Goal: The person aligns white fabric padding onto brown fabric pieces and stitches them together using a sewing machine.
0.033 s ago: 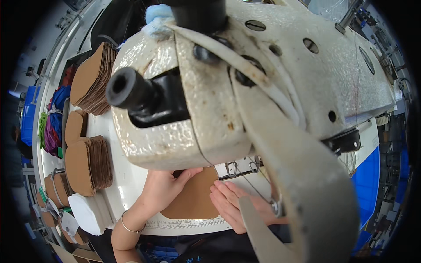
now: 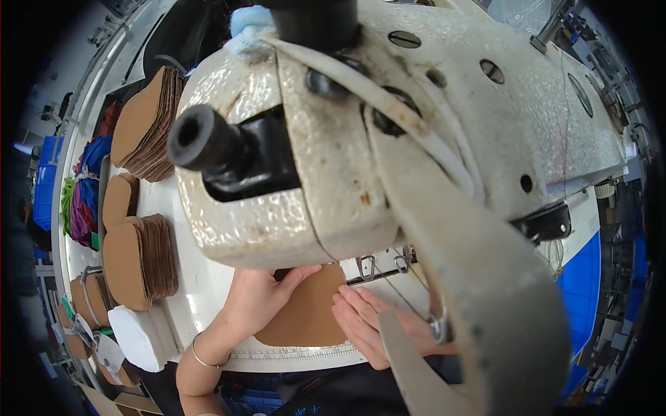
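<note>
A flat brown piece (image 2: 302,319) with rounded lower corners lies on the white table under the head of a cream-coloured sewing machine (image 2: 340,208). My left hand (image 2: 257,298) rests at its left upper part, thumb stretched over the surface and apart from the fingers. The machine head hides most of those fingertips. My right hand (image 2: 368,322) lies along the piece's right edge with its fingers straight and flat. A pale curved machine part (image 2: 479,277) covers some of that hand and wrist. Metal wire loops (image 2: 368,265) and thread show just beyond the right fingertips.
Stacks of brown cut pieces (image 2: 142,125) stand on the left, with a lower brown stack (image 2: 139,260) nearer me. Beside it is a stack of white pieces (image 2: 142,340). A ruler strip (image 2: 298,356) follows the table's front edge. Blue material (image 2: 581,291) hangs at the right.
</note>
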Demonstrator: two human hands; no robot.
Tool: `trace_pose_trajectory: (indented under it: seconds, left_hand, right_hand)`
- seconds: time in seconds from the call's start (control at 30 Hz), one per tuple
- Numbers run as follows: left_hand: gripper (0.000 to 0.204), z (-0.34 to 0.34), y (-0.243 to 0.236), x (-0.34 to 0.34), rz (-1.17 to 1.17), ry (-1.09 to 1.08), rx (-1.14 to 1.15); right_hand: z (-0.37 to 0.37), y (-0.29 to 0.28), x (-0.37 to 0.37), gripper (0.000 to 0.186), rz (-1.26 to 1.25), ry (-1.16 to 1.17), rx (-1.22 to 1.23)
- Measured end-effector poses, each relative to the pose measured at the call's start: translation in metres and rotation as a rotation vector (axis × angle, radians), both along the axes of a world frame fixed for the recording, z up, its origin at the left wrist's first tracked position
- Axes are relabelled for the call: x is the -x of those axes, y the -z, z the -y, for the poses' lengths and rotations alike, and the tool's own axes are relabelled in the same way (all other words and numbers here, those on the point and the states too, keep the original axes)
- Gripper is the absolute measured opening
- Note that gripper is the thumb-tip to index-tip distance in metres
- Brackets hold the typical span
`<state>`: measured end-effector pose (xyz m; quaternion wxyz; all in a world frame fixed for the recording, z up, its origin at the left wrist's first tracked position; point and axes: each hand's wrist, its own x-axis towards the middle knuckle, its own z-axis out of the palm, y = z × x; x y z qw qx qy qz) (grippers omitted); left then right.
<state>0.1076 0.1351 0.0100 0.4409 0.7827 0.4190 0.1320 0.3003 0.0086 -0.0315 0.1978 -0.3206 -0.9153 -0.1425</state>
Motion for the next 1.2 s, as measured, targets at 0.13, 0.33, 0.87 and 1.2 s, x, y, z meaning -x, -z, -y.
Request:
trace_pose_trajectory:
  seconds: [0.13, 0.33, 0.87, 1.2]
  left_hand:
    - [0.021, 0.000, -0.001, 0.001, -0.042, -0.014, 0.044]
    - [0.021, 0.000, -0.003, -0.003, -0.088, -0.010, 0.012]
    - [0.029, 0.020, 0.021, 0.006, 0.031, 0.396, -0.732]
    - [0.030, -0.037, 0.048, -0.018, 0.349, 0.418, -0.625]
  right_hand:
    - [0.000, 0.001, 0.001, 0.015, -0.016, -0.007, 0.026]
    - [-0.004, 0.001, 0.001, 0.017, -0.044, 0.000, -0.013]
    - [-0.006, -0.017, -0.001, 0.030, 0.067, 0.055, 0.077]
    - [-0.036, 0.008, -0.013, 0.041, -1.327, -0.181, 1.535]
